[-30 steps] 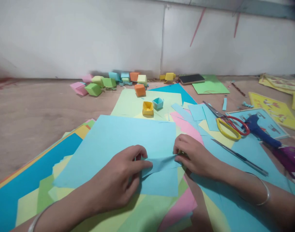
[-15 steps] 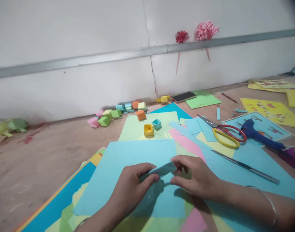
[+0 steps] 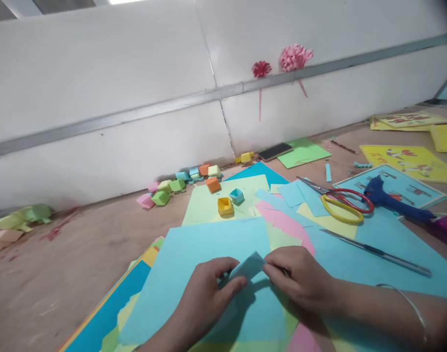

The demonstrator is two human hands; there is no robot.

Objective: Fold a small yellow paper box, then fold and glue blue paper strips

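As I look through the head camera, the left hand (image 3: 212, 288) has its grip closed on a small blue paper (image 3: 248, 270), its thumb laid across the near side. At the paper's right end, the right hand (image 3: 300, 276) has thumb and forefinger brought together in a pinch, the rest of its fingers curled in. Between the two hands, I see that paper tilted and held just above a large blue sheet (image 3: 179, 274), its shadow falling below. Out to the right I have a craft knife (image 3: 377, 253), then scissors (image 3: 341, 205) with yellow and red handles. Beyond the sheet, a yellow box (image 3: 225, 206) sits near a blue box (image 3: 236, 196). Farther back on the surface (image 3: 99, 254), a phone (image 3: 275, 151) lies close to the wall (image 3: 153, 146).
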